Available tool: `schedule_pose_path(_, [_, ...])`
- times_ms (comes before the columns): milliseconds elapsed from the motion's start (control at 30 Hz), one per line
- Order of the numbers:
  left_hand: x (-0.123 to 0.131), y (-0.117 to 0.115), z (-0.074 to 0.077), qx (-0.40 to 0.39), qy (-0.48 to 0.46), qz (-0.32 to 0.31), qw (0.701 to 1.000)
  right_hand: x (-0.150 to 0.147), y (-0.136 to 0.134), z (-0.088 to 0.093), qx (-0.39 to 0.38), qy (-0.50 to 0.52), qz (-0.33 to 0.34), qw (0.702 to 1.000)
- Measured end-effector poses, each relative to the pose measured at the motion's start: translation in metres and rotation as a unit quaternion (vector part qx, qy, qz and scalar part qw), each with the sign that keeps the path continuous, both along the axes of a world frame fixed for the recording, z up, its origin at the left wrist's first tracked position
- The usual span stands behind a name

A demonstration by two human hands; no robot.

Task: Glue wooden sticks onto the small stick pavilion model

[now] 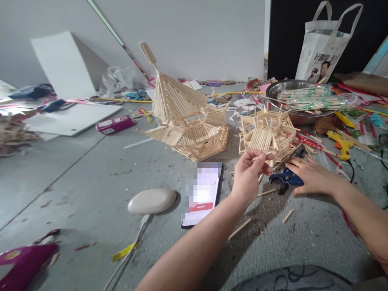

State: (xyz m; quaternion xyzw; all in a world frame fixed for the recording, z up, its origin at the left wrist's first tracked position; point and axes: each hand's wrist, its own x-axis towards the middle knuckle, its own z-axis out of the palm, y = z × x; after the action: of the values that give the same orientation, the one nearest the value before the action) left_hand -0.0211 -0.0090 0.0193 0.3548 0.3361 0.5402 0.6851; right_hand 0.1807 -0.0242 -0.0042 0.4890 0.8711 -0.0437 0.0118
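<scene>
My left hand [249, 173] is raised over the floor, its fingers pinched on the near edge of a small structure of wooden sticks [266, 136]. My right hand [309, 174] lies low to the right, fingers curled over blue-handled cutters [285, 178] on the floor. A taller stick-built pagoda model [184, 117] stands to the left of the small structure. Several loose sticks [240, 228] lie on the grey floor near my hands.
A phone [202, 193] lies face up beside a smooth pale stone [151, 201]. Behind the small structure sit a metal bowl [287, 87] with bagged sticks, a yellow glue gun [342, 144] and a white tote bag [325, 44]. White boards [71, 117] and scraps litter the left.
</scene>
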Motion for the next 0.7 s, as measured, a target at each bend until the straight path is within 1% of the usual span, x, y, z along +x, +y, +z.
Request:
schedule_pose_path(67, [0.002, -0.002, -0.002, -0.004, -0.005, -0.012, 1.000, -0.002, -0.001, 0.006, 0.008, 0.051, 0.008, 0.999])
schedule_pose_path(133, [0.004, -0.005, -0.004, -0.006, -0.007, -0.024, 1.000, -0.007, -0.003, 0.016, 0.031, 0.135, -0.005, 0.990])
schedule_pose_path(233, [0.009, -0.009, -0.007, -0.004, 0.000, -0.040, 0.999, -0.018, -0.007, 0.029, 0.099, 0.268, -0.049, 0.957])
schedule_pose_path(300, [0.011, -0.011, -0.009, -0.004, 0.005, -0.046, 0.999, -0.027, -0.009, 0.034, 0.128, 0.313, -0.059, 0.939])
schedule_pose_path(367, [0.013, -0.011, -0.010, -0.006, 0.012, -0.046, 0.999, -0.033, -0.008, 0.036, 0.131, 0.321, -0.048, 0.937])
schedule_pose_path(500, [0.013, -0.011, -0.012, -0.006, 0.031, -0.043, 0.999, -0.037, -0.002, 0.037, 0.110, 0.319, -0.021, 0.941])
schedule_pose_path(600, [0.013, -0.010, -0.012, -0.009, 0.045, -0.056, 0.997, -0.035, 0.002, 0.040, 0.095, 0.319, -0.022, 0.943])
schedule_pose_path(700, [0.011, -0.009, -0.014, -0.004, 0.063, -0.065, 0.996, -0.031, 0.007, 0.045, 0.053, 0.329, -0.026, 0.942])
